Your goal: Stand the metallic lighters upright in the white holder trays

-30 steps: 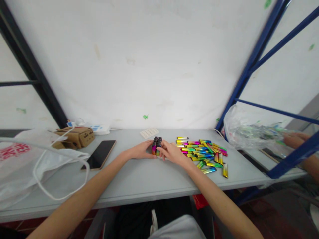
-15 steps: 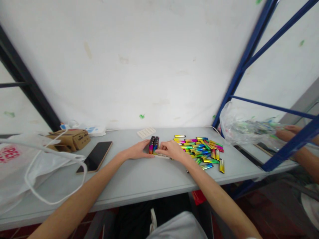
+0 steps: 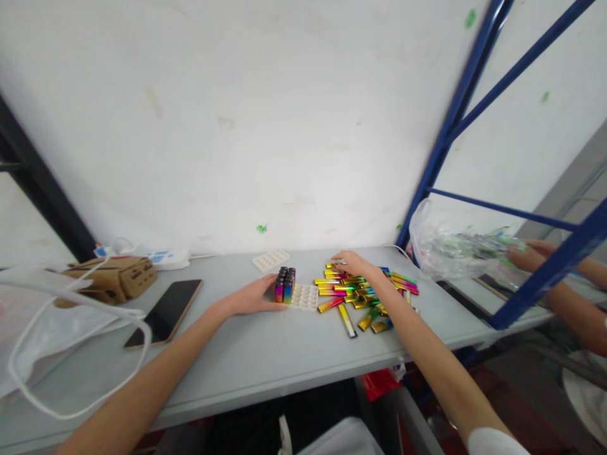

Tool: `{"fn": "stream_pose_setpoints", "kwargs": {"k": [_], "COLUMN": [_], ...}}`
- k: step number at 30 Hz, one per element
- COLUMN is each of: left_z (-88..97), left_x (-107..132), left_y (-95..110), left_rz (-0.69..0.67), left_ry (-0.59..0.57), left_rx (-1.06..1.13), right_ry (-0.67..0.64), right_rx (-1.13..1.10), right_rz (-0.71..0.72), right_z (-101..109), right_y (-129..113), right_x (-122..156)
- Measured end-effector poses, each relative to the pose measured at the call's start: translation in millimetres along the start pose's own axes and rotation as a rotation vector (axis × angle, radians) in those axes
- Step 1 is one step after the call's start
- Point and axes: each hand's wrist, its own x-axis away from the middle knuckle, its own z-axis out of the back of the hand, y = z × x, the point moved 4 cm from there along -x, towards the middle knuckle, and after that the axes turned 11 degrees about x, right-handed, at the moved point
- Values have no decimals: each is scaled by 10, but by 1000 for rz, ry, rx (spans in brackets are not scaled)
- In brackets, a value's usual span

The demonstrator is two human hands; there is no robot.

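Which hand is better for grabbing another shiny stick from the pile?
Probably the right hand: it's over the pile of shiny sticks. The left hand is farther away, beside the upright sticks at the white tray.

Glossy metallic-looking lighters (image 3: 332, 292); matt cardboard box (image 3: 115, 278); smooth tabletop (image 3: 246, 360).

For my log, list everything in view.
Standing lighters: several, multicoloured, near tray
Near tray: one, white, centre
Loose lighters: many, multicoloured, right
Back tray: one, white, rear
Phone: one, black, left
Carton: one, brown, left
Box: one, white, beside carton
Bag: one, white, left
Cord: one, white, left
Sack: one, clear, right
Frames: two, black left, blue right
Desk: one, grey, centre
Wall: one, white, behind
Packet: one, red, beneath
Co-worker's hands: two, far right
Left hand: one, by standing lighters
Right hand: one, over loose lighters
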Motion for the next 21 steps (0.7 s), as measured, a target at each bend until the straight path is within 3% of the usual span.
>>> {"fn": "stream_pose_setpoints", "kwargs": {"k": [3, 7, 13, 18, 21], "left_z": [5, 9, 3, -9, -12], "left_x": [4, 7, 10, 10, 12], "left_y": [9, 30, 40, 56, 73], "left_rz": [-5, 5, 7, -19, -28], "left_ry": [2, -3, -8, -19, -15], "left_rx": [5, 15, 7, 15, 21], "right_ry": [-40, 43, 165, 299, 296], "right_rx": [-27, -71, -735, -918, -1003], "right_rz": [-15, -47, -127, -242, -301], "right_z": [-61, -22, 44, -56, -218], "right_y": [-32, -117, -475, -722, -777], "right_x": [-101, -67, 85, 116, 140]}}
